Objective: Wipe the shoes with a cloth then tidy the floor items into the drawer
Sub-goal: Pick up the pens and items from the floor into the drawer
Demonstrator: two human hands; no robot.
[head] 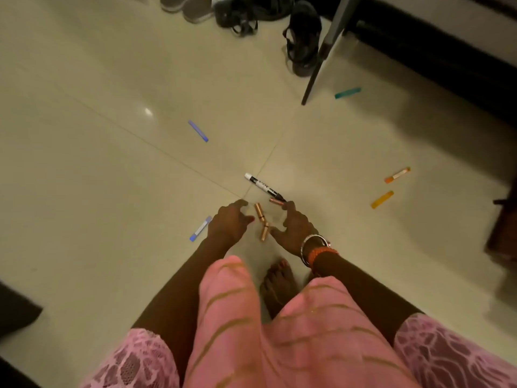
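Three copper-coloured batteries lie on the tiled floor between my hands: one (259, 212) nearest my left fingers, one (264, 231) below it, and one (277, 202) by my right fingertips. My left hand (228, 223) and my right hand (297, 227) hover low on either side of them, fingers curled and apart, holding nothing. A black-and-white marker (263, 187) lies just beyond the batteries. A blue-capped white marker (200, 228) rests left of my left hand. Shoes stand at the far edge: grey ones (188, 6) and black sandals (302, 37).
Scattered on the floor are a blue cap (198, 131), a teal cap (347, 92), an orange-capped marker (397, 175) and a yellow cap (382, 199). A dark table leg (321, 56) slants down at upper right. Dark furniture (503, 231) stands at the right edge. My bare foot (277, 284) is below my hands.
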